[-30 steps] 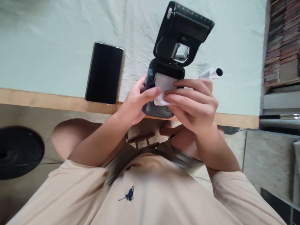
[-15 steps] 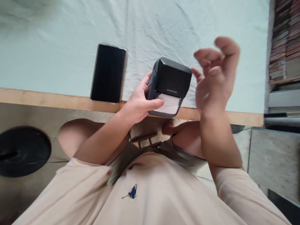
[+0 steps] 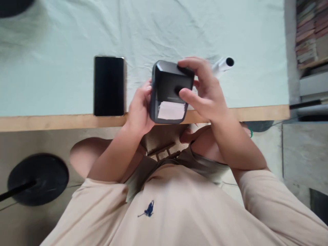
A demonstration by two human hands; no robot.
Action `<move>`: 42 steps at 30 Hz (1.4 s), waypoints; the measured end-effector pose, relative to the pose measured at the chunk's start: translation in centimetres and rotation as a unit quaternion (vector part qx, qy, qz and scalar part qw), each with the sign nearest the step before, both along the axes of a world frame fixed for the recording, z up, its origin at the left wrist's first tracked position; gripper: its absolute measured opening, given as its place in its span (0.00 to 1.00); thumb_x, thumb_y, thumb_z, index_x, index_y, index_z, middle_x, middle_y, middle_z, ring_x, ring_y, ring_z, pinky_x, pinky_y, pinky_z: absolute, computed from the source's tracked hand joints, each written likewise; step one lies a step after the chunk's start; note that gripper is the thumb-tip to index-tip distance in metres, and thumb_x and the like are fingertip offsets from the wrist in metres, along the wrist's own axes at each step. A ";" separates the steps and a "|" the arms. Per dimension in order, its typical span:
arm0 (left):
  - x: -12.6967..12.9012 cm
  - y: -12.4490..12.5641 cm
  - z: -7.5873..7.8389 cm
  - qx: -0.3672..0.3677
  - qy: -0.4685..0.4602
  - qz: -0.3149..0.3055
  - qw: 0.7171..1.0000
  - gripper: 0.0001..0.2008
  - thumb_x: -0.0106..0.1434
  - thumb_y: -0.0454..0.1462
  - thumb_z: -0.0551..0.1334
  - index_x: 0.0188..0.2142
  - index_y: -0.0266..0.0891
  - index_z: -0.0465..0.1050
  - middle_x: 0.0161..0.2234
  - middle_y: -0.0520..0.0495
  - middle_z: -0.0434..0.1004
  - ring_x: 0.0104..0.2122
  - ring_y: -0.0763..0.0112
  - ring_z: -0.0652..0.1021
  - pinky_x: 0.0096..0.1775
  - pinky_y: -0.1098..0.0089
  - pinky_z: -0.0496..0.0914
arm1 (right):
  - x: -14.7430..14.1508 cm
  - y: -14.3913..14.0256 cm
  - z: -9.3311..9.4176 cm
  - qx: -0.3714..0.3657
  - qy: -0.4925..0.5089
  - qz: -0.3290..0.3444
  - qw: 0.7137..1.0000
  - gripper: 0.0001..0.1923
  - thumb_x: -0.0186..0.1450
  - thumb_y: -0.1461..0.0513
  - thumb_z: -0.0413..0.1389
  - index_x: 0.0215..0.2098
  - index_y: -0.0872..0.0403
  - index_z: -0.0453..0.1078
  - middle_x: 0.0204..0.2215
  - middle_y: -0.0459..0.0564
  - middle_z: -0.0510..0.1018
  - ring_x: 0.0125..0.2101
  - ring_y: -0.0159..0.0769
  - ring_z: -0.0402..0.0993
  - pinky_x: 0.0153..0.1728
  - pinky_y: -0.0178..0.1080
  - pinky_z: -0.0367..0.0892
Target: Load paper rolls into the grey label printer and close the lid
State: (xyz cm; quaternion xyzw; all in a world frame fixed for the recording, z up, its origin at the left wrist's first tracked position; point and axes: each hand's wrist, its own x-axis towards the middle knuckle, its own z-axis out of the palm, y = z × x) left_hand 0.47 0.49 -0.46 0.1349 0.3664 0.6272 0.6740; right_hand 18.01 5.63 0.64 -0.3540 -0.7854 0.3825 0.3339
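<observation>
1. While a beige shirt (image 3: 179,205) with a small blue emblem (image 3: 148,209) fills the bottom, olive shorts (image 3: 143,174) show just past it.
2. Floor, left side: black round base (image 3: 43,171) with a pole, near the left knee (image 3: 88,153).
3. Wooden table edge (image 3: 51,122) runs across, ahead of the knees.
4. Left hand (image 3: 139,111): cupped round the left side of the printer, has hold of it; most fingers hidden behind it.
5. Printer (image 3: 170,77): dark, lid down, held over the table edge between both hands, slightly tilted. White paper (image 3: 171,110) shows at its near end.
6. Right hand (image 3: 203,85): half curled at the printer's right side, thumb and forefinger spread apart, tips over the lid. Blurry; can't tell how firm the hold is.
7. Phone (image 3: 109,85): left of printer, apart from it, screen dark, near end over the wood.
8. White roll (image 3: 219,66): on the cloth, just beyond right hand, dark hole in its end.
9. Pale green cloth (image 3: 71,41), wrinkled, covers the table.
10. Stacked books (image 3: 309,37), far right, blurred.
</observation>
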 end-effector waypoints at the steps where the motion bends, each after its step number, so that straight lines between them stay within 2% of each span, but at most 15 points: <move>1: 0.0 0.0 0.0 -0.003 0.016 0.017 1.000 0.08 0.64 0.35 0.59 0.28 0.42 0.72 0.27 0.51 0.78 0.47 0.64 0.83 0.47 0.71 0.78 | 0.3 0.0 0.5 0.019 -0.012 0.015 1.000 0.31 0.66 0.43 0.59 0.62 0.44 0.64 0.62 0.51 0.67 0.64 0.44 0.66 0.59 0.44 0.75; 4: 0.0 0.2 0.1 -0.009 0.041 0.025 0.999 0.08 0.63 0.34 0.59 0.29 0.40 0.74 0.26 0.54 0.77 0.35 0.71 0.82 0.43 0.73 0.78 | 0.8 -0.2 1.5 0.076 -0.043 0.034 0.996 0.32 0.63 0.48 0.63 0.62 0.47 0.65 0.61 0.53 0.69 0.63 0.43 0.67 0.60 0.43 0.73; 6: -0.1 0.4 0.1 -0.022 0.043 0.022 0.999 0.08 0.63 0.34 0.58 0.29 0.40 0.75 0.27 0.53 0.79 0.32 0.70 0.81 0.46 0.69 0.78 | 0.7 -0.5 1.8 0.123 -0.051 -0.026 0.991 0.29 0.63 0.47 0.63 0.58 0.48 0.67 0.56 0.54 0.72 0.58 0.43 0.70 0.56 0.44 0.75; 9: -0.2 0.6 0.1 -0.002 0.022 -0.025 0.999 0.09 0.63 0.42 0.59 0.29 0.43 0.73 0.30 0.50 0.81 0.42 0.61 0.83 0.51 0.62 0.79 | 0.1 -1.3 1.9 0.141 -0.030 -0.179 0.973 0.17 0.70 0.46 0.56 0.46 0.48 0.69 0.35 0.49 0.76 0.38 0.38 0.75 0.43 0.43 0.75; 11: -0.2 0.5 0.0 0.041 0.016 -0.068 0.997 0.11 0.63 0.47 0.62 0.32 0.43 0.74 0.33 0.46 0.83 0.51 0.54 0.82 0.52 0.59 0.79 | -0.3 -1.6 2.1 0.109 0.008 -0.215 0.970 0.13 0.74 0.48 0.49 0.42 0.48 0.67 0.28 0.45 0.74 0.30 0.33 0.74 0.37 0.41 0.72; 14: -0.2 0.2 -0.3 0.071 0.062 -0.080 0.992 0.11 0.61 0.43 0.66 0.40 0.40 0.77 0.34 0.45 0.83 0.52 0.53 0.83 0.53 0.59 0.79 | -0.1 -1.5 2.5 0.104 0.064 -0.175 0.977 0.09 0.74 0.53 0.52 0.40 0.49 0.65 0.40 0.46 0.80 0.33 0.31 0.76 0.33 0.39 0.69; 16: -0.2 -0.1 -0.6 0.067 0.097 -0.078 0.990 0.15 0.59 0.40 0.69 0.45 0.38 0.77 0.35 0.45 0.83 0.51 0.53 0.84 0.53 0.59 0.79 | 0.3 -1.0 2.5 0.119 0.020 -0.142 0.982 0.05 0.71 0.57 0.54 0.40 0.49 0.67 0.45 0.46 0.80 0.32 0.31 0.74 0.34 0.40 0.69; 18: -0.2 -0.3 -0.8 0.058 0.120 -0.088 0.987 0.20 0.58 0.41 0.71 0.49 0.39 0.77 0.39 0.44 0.83 0.54 0.52 0.83 0.53 0.60 0.79 | 0.6 -0.5 2.3 0.123 -0.090 -0.103 0.983 0.03 0.68 0.59 0.56 0.41 0.48 0.70 0.41 0.46 0.81 0.29 0.33 0.72 0.35 0.42 0.69; 20: -0.2 -0.5 -1.0 0.058 0.133 -0.102 0.984 0.21 0.59 0.43 0.72 0.50 0.41 0.77 0.44 0.43 0.83 0.57 0.51 0.80 0.53 0.60 0.79 | 0.8 -0.2 1.8 0.113 -0.207 -0.077 0.969 0.09 0.65 0.57 0.58 0.44 0.46 0.73 0.37 0.47 0.81 0.29 0.38 0.72 0.34 0.45 0.68; 23: -0.2 -0.7 -1.2 0.066 0.138 -0.116 0.981 0.20 0.61 0.43 0.71 0.51 0.43 0.77 0.47 0.43 0.83 0.59 0.51 0.79 0.54 0.61 0.79 | 0.6 -0.1 1.1 0.081 -0.265 -0.079 0.958 0.17 0.61 0.53 0.61 0.49 0.43 0.75 0.36 0.48 0.82 0.33 0.45 0.75 0.33 0.46 0.68; 28: -0.4 -1.0 -1.2 0.076 0.149 -0.099 0.981 0.19 0.60 0.42 0.71 0.50 0.43 0.79 0.44 0.46 0.84 0.56 0.57 0.81 0.52 0.66 0.79 | 0.5 -0.6 2.6 0.023 -0.139 -0.070 0.988 0.21 0.55 0.63 0.62 0.47 0.45 0.75 0.36 0.45 0.82 0.31 0.38 0.74 0.33 0.43 0.68; 33: -0.5 -0.5 -0.3 0.012 0.137 -0.046 0.989 0.09 0.59 0.43 0.68 0.37 0.42 0.82 0.33 0.51 0.85 0.38 0.65 0.85 0.45 0.69 0.81 | 2.2 0.0 4.0 -0.082 0.093 -0.030 0.992 0.25 0.58 0.61 0.53 0.55 0.52 0.67 0.41 0.48 0.79 0.36 0.34 0.77 0.22 0.34 0.67; 37: -0.5 0.0 0.1 -0.032 0.092 -0.009 0.995 0.07 0.59 0.42 0.66 0.29 0.42 0.79 0.32 0.52 0.86 0.33 0.68 0.85 0.43 0.71 0.81 | 3.1 1.6 1.6 -0.170 0.171 -0.040 0.970 0.20 0.62 0.55 0.57 0.52 0.50 0.65 0.37 0.47 0.77 0.29 0.32 0.74 0.24 0.35 0.73; 39: -0.5 0.1 0.0 -0.020 0.080 -0.009 0.997 0.07 0.60 0.41 0.65 0.29 0.42 0.79 0.32 0.51 0.86 0.34 0.68 0.85 0.44 0.71 0.81 | 3.2 2.2 -0.1 -0.148 0.146 -0.053 0.977 0.18 0.63 0.53 0.61 0.49 0.49 0.66 0.40 0.48 0.78 0.33 0.33 0.77 0.32 0.38 0.78; 42: -0.5 0.2 -0.1 -0.002 0.069 -0.020 0.997 0.06 0.60 0.40 0.65 0.31 0.41 0.79 0.34 0.50 0.87 0.35 0.69 0.85 0.46 0.71 0.81 | 3.3 2.3 -2.0 -0.046 0.073 -0.087 0.992 0.17 0.65 0.54 0.60 0.51 0.47 0.69 0.46 0.49 0.79 0.44 0.37 0.78 0.44 0.42 0.79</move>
